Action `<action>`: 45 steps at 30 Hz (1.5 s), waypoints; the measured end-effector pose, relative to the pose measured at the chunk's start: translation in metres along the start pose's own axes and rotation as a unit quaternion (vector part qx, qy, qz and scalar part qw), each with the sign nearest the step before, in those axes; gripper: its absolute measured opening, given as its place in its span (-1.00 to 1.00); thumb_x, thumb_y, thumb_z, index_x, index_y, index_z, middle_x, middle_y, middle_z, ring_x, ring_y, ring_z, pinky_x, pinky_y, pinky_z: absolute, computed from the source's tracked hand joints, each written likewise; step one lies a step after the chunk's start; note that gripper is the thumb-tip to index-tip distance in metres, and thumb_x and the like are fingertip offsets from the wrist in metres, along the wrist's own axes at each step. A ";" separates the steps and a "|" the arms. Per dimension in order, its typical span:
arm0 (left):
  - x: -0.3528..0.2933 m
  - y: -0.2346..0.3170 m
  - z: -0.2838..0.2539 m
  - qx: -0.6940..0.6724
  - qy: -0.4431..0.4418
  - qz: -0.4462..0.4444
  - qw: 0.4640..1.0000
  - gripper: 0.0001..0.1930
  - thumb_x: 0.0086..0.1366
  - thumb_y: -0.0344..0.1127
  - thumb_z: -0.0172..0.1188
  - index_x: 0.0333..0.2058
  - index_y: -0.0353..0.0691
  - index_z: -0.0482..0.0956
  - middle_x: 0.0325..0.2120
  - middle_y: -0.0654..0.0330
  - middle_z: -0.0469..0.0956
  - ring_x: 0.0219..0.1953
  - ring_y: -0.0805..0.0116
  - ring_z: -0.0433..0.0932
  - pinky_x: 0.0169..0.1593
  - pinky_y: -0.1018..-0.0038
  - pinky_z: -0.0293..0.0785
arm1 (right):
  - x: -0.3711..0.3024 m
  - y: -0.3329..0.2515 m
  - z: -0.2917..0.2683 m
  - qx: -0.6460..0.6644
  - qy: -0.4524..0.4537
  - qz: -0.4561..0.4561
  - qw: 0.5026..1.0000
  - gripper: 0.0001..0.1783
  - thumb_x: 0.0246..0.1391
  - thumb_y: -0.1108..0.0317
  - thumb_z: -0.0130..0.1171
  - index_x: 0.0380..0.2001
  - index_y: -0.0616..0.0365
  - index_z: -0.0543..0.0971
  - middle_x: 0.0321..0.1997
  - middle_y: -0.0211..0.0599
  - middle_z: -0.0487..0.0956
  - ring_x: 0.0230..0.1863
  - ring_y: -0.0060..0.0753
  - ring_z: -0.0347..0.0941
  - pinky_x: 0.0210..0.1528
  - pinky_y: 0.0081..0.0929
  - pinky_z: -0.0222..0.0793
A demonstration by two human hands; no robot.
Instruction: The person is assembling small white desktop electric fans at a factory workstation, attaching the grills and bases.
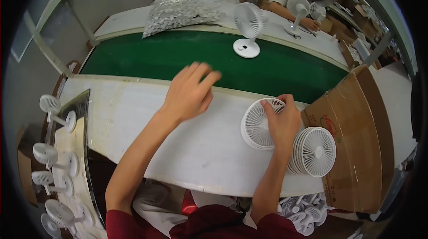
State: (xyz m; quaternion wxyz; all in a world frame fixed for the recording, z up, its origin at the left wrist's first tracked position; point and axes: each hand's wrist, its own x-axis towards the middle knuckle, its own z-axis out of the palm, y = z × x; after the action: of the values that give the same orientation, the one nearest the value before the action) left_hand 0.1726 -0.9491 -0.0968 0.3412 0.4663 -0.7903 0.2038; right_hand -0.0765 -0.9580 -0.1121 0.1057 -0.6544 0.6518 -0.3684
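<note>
Fingers and thumb of the right hand pinch the rim of a round white grille, its thin ribs radiating from the centre, at the right of the smooth white tabletop; whether it touches that surface I cannot tell. Nearer the tabletop's far edge, the left hand is raised, blurred at the tips, its bent fingers loosely spread. Just beside the right forearm is a stack of ribbed grilles, near a brown cardboard box. Beyond, a flat green belt bears 1 white fan on a disc-shaped base. Past it slumps a clear, wrinkled plastic bag of small white pieces.
</note>
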 end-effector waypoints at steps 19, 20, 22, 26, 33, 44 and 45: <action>0.201 -0.088 0.107 0.175 -0.109 0.048 0.977 -0.54 0.05 -0.46 0.29 -0.01 -0.18 0.49 0.05 0.03 0.50 0.01 0.04 0.54 0.03 0.24 0.52 | -0.106 -0.066 0.147 0.433 -0.301 -0.086 0.845 -0.87 0.06 0.51 0.26 -0.31 0.19 0.54 -0.55 -0.40 0.50 -0.61 -0.53 0.29 -0.52 -0.62 0.24; 0.201 -0.087 0.106 0.212 -0.169 0.038 0.962 -0.54 0.05 -0.45 0.31 -0.01 -0.20 0.49 0.06 0.03 0.50 0.02 0.04 0.54 0.04 0.24 0.52 | -0.105 -0.067 0.146 0.445 -0.304 -0.062 0.840 -0.88 0.05 0.51 0.26 -0.32 0.20 0.54 -0.55 -0.40 0.50 -0.61 -0.55 0.27 -0.52 -0.63 0.23; 0.200 -0.084 0.096 0.251 -0.229 0.028 0.940 -0.53 0.04 -0.43 0.33 -0.01 -0.22 0.50 0.07 0.03 0.50 0.03 0.03 0.54 0.05 0.24 0.52 | -0.103 -0.068 0.146 0.459 -0.306 -0.037 0.833 -0.90 0.05 0.51 0.27 -0.34 0.20 0.54 -0.55 -0.41 0.50 -0.61 -0.56 0.26 -0.52 -0.64 0.22; 0.187 -0.087 0.038 0.192 -0.338 -0.019 0.921 -0.54 0.06 -0.25 0.41 -0.07 -0.30 0.53 -0.06 -0.01 0.59 -0.09 0.02 0.61 -0.02 0.20 0.55 | -0.093 -0.067 0.148 0.441 -0.321 -0.039 0.837 -0.89 0.05 0.50 0.27 -0.33 0.22 0.55 -0.54 -0.42 0.51 -0.59 -0.60 0.25 -0.52 -0.65 0.22; 0.144 -0.075 -0.110 0.153 -0.373 -0.168 0.900 -0.48 0.09 -0.07 0.44 -0.12 -0.33 0.55 -0.24 0.03 0.67 -0.28 0.05 0.65 -0.15 0.23 0.57 | -0.077 -0.055 0.149 0.355 -0.294 -0.161 0.873 -0.88 0.04 0.44 0.26 -0.32 0.20 0.58 -0.47 -0.29 0.62 -0.53 -0.38 0.45 -0.43 -0.50 0.38; 0.040 -0.018 -0.281 0.047 -0.405 -0.307 0.860 -0.52 0.17 0.01 0.41 -0.25 -0.38 0.60 -0.38 0.07 0.68 -0.49 0.24 0.62 -0.41 0.42 0.55 | -0.035 -0.033 0.164 0.269 -0.322 -0.228 0.879 -0.84 0.07 0.36 0.25 -0.30 0.20 0.64 -0.51 -0.28 0.62 -0.56 -0.34 0.43 -0.43 -0.46 0.38; 0.033 -0.015 -0.289 0.018 -0.411 -0.308 0.858 -0.52 0.17 0.01 0.41 -0.27 -0.38 0.60 -0.39 0.07 0.67 -0.52 0.26 0.61 -0.45 0.45 0.53 | -0.031 -0.033 0.165 0.283 -0.326 -0.218 0.875 -0.85 0.08 0.38 0.23 -0.32 0.24 0.63 -0.52 -0.30 0.60 -0.57 -0.41 0.39 -0.44 -0.51 0.35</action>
State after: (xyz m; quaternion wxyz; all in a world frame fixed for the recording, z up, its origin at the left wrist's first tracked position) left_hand 0.2754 -0.7910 0.1251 0.0220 0.7334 -0.6709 -0.1078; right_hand 0.0551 -0.9812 -0.2188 0.4101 -0.8049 0.2891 -0.3170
